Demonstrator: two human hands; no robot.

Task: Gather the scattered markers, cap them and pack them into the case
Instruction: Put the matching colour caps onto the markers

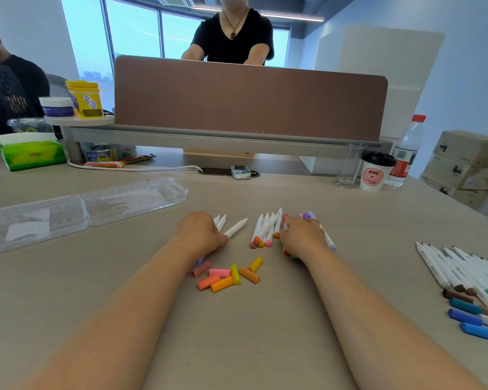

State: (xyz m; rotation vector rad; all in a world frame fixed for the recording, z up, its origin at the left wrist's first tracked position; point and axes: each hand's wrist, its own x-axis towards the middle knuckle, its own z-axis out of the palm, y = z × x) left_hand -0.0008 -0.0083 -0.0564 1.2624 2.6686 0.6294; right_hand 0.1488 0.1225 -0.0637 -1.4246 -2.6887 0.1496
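At the centre of the frame, the left hand [202,233] is laid over a few white markers [235,227], fingers curled on them. The right hand [303,236] is cupped over a second bunch [266,229]; how tightly either is closed cannot be told. Loose caps [227,274] are heaped just below, on the surface [251,333]. The clear case [82,209] lies open at middle left, well apart. More markers [459,273] wait at the right edge. The barrels are best swept together, tips aligned, before each cap is matched by colour.
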